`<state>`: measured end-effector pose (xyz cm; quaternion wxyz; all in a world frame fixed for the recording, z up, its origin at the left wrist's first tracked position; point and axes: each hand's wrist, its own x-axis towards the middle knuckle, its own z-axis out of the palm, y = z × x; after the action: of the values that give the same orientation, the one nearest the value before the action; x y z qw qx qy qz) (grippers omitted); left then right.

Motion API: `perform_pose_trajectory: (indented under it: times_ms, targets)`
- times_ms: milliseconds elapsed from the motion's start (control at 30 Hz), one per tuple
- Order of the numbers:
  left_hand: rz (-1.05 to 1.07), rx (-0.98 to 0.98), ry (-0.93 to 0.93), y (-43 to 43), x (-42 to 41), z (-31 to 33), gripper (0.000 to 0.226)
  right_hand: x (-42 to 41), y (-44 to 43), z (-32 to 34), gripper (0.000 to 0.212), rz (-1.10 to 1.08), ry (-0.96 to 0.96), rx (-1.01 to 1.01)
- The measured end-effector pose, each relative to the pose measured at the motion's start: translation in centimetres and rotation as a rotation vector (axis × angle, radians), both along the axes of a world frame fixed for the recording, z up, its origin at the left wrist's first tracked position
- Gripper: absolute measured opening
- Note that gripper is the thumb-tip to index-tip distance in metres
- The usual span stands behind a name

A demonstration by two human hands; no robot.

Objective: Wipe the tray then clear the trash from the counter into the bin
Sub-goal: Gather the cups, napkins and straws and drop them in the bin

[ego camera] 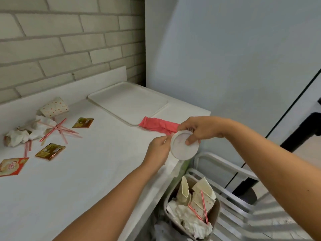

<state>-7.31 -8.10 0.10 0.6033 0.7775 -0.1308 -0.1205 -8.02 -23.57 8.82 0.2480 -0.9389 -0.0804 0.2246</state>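
Observation:
My right hand (201, 129) grips a round white lid (182, 148) at the counter's right edge, with a white plastic fork's tines showing under the fingers. My left hand (159, 147) pinches the lid's left rim. Below them stands the bin (216, 213), holding dotted paper cups, striped straws and crumpled tissue. The empty white tray (111, 108) lies at the back of the counter, with a pink cloth (156, 124) by its near right corner. More trash sits at the left: a dotted paper cup (54, 106), crumpled tissues (22, 134), red striped straws (57, 127), and sachets (50, 151).
A brick wall backs the white counter (90, 171). A grey wall stands behind the tray. A metal slatted chair (243, 202) stands right of the bin. Another brown sachet (83, 122) and a red-and-cream packet (12, 166) lie on the counter.

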Motion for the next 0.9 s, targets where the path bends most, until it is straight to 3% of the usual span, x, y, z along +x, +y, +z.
perform_pose_trajectory:
  times_ms: [267, 467, 567, 900]
  targets:
    - [-0.211, 0.125, 0.189, -5.7, -4.3, -4.5, 0.043, -5.0, -7.2, -5.6, 0.028, -0.089, 0.138, -0.035]
    - [-0.243, 0.269, 0.377, -7.2, -5.8, -8.6, 0.018, -7.5, -10.1, -13.3, 0.031, -0.177, 0.245, -0.063]
    - [-0.238, 0.298, 0.444, -7.4, -6.4, -10.8, 0.033, -8.2, -10.3, -16.6, 0.034, -0.160, 0.240, -0.167]
    - [-0.043, 0.336, 0.386, -7.1, -7.1, -13.5, 0.032, -9.2, -7.3, -26.1, 0.039, -0.027, 0.159, -0.188]
